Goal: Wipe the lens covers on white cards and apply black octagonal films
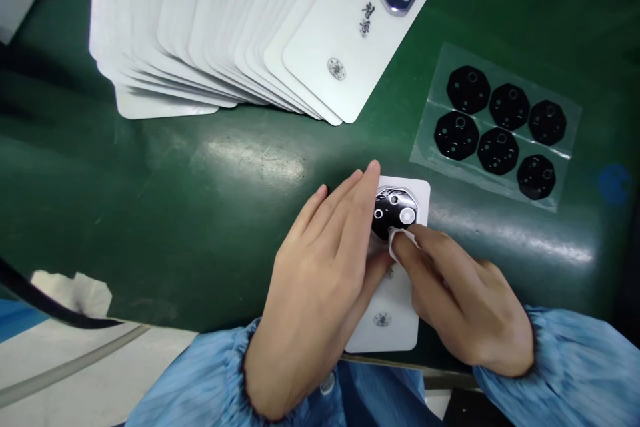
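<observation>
A white phone back cover (395, 307) lies on the green belt near its front edge, with a dark octagonal camera plate (395, 208) at its far end. My left hand (315, 287) lies flat over the cover's left side, fingers stretched out and pressing it down. My right hand (460, 300) pinches a small piece of white film or cloth (399, 242) with its fingertips at the near edge of the camera plate.
A fanned stack of several white back covers (225, 33) fills the far left and middle of the green belt (200, 213). A clear sheet with several black octagonal stickers (500, 127) lies at the right. A dark cable (45, 303) crosses the lower left.
</observation>
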`<state>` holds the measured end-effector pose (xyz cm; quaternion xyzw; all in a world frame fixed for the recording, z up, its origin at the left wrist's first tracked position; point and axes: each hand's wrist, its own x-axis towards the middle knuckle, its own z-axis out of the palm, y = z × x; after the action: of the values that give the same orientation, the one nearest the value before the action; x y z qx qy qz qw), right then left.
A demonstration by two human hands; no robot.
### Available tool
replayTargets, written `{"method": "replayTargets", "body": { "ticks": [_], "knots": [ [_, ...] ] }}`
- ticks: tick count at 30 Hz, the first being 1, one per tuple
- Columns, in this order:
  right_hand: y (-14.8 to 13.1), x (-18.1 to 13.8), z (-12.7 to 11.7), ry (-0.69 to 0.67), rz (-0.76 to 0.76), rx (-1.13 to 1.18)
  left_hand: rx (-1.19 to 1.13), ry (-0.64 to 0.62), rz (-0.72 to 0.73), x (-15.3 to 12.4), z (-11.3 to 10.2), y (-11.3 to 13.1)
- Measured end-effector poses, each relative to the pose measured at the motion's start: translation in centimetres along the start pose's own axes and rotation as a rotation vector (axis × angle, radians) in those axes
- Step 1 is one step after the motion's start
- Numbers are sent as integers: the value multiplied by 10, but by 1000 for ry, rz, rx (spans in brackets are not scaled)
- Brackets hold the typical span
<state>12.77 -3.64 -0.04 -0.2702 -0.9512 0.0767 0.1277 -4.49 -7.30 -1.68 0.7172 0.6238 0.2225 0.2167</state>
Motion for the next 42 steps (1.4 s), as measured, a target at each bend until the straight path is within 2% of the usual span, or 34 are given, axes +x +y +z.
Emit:
{"method": "replayTargets", "body": {
  "ticks": [5, 11, 18, 21, 25, 27, 32, 37, 42],
  "knots": [
    [4, -10, 5, 31, 65, 62, 9, 3, 1, 0, 0, 0],
    [1, -9, 6, 64, 24, 15, -11, -13, -12, 0, 0, -1],
    [3, -17, 13, 139, 144, 54, -27, 3, -23, 0, 0, -1],
    [9, -14, 10, 182, 210, 209, -13, 17, -15, 1, 0, -2],
    [16, -6, 5, 289, 427, 543, 12, 24, -14, 1, 2, -3],
    [18, -6, 4, 286, 479, 612, 18, 24, -17, 1, 2, -3],
    [17, -8, 9, 273, 320, 507, 20, 20, -26, 0, 2, -3],
    [11, -9, 9, 130, 208, 327, -8, 21, -26, 0, 2, -3],
    [-1, -15, 16, 196, 214, 56, -6, 19, -9, 0, 1, -4]
  ]
}}
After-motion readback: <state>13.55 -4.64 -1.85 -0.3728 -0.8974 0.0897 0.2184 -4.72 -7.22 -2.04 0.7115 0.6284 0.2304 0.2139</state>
